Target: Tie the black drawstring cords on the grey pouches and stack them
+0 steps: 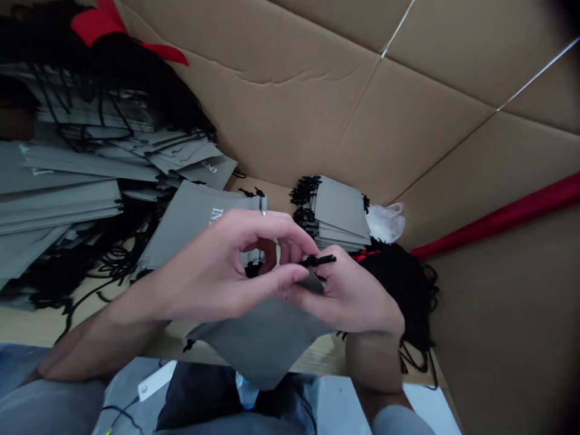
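Observation:
A grey drawstring bag (267, 338) hangs between my hands above the table edge, with a black knotted cord (319, 261) at its upper corner. My right hand (353, 293) is closed around that corner, its thumb pressed on the fabric. From the left, my left hand (244, 260) reaches in with curved fingers; its thumb and forefinger close on the corner beside the cord. Part of the grip is hidden behind the fingers. Behind my left hand lies a stack of grey bags (181, 217) with white lettering.
Many grey bags (81, 199) with tangled black cords pile up at left. A smaller bag stack (342, 208) stands at the cardboard wall (290, 90), beside a clear plastic bag (387, 222). Black cords (403, 290) heap at right. A red strip (498, 211) runs along the right wall.

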Available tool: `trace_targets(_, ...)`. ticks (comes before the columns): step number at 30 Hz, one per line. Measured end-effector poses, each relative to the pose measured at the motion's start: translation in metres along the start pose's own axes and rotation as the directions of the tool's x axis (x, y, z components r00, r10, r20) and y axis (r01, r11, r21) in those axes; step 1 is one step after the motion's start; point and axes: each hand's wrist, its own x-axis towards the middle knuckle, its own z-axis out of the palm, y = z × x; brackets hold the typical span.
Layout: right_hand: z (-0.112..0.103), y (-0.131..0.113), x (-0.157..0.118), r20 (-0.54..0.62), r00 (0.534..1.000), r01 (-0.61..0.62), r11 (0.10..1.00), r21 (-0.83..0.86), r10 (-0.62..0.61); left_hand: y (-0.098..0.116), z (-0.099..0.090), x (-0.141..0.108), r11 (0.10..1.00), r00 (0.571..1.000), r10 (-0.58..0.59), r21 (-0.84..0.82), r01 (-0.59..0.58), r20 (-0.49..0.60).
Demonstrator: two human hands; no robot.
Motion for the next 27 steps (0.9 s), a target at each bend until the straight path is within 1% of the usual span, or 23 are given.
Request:
trace_targets(2, 0.001, 0.001, 0.002, 0.022, 0.999, -0.042, 0.999, 0.03, 0.042, -0.005, 0.001, 0.002, 1.0, 0.999, -0.028, -0.004, 0.027, -0.017)
trace_targets(4, -0.003, 0.0, 0.003, 0.009, 0.993, -0.115, 0.993, 0.028, 0.115, -0.009, -0.001, 0.003, 0.998, 0.998, -0.058, -0.007, 0.057, -0.038)
trace_targets(6, -0.008, -0.002, 0.002, -0.043, 0.979, -0.196, 0.979, 0.061, 0.198, -0.013, -0.003, 0.004, 0.997, 0.996, -0.08, 0.003, 0.08, -0.05)
trace_targets(8, -0.013, -0.003, -0.001, -0.129, 0.962, -0.222, 0.965, 0.139, 0.24, -0.015, -0.005, 0.005, 0.995, 0.994, -0.097, 0.013, 0.098, -0.053)
trace_targets(9, -0.015, -0.002, -0.002, -0.173, 0.956, -0.204, 0.96, 0.19, 0.237, -0.015, -0.006, 0.006, 0.994, 0.993, -0.104, 0.013, 0.105, -0.05)
trace_targets(12, -0.018, 0.002, -0.004, -0.279, 0.943, -0.092, 0.947, 0.308, 0.182, -0.017, -0.009, 0.008, 0.993, 0.992, -0.12, 0.001, 0.12, -0.029)
trace_targets(14, -0.017, 0.005, -0.003, -0.32, 0.934, -0.048, 0.942, 0.332, 0.16, -0.018, -0.009, 0.01, 0.993, 0.992, -0.122, -0.002, 0.122, -0.02)
trace_targets(17, -0.012, 0.009, 0.0, -0.371, 0.915, -0.036, 0.949, 0.314, 0.157, -0.023, -0.006, 0.013, 0.994, 0.993, -0.109, -0.034, 0.108, -0.038)
trace_targets(19, -0.008, 0.01, 0.003, -0.402, 0.904, -0.031, 0.962, 0.27, 0.142, -0.025, 0.0, 0.014, 0.991, 0.99, -0.11, -0.091, 0.101, -0.091)
trace_targets(22, -0.002, 0.008, 0.005, -0.452, 0.886, -0.018, 0.982, 0.189, 0.104, -0.026, 0.012, 0.014, 0.983, 0.972, -0.13, -0.15, 0.101, -0.196)
trace_targets(24, 0.001, 0.007, 0.007, -0.475, 0.875, -0.006, 0.984, 0.177, 0.091, -0.025, 0.02, 0.014, 0.982, 0.958, -0.142, -0.154, 0.106, -0.247)
trace_targets(27, 0.006, 0.006, 0.009, -0.49, 0.867, 0.002, 0.983, 0.185, 0.091, -0.024, 0.025, 0.016, 0.982, 0.947, -0.153, -0.154, 0.112, -0.282)
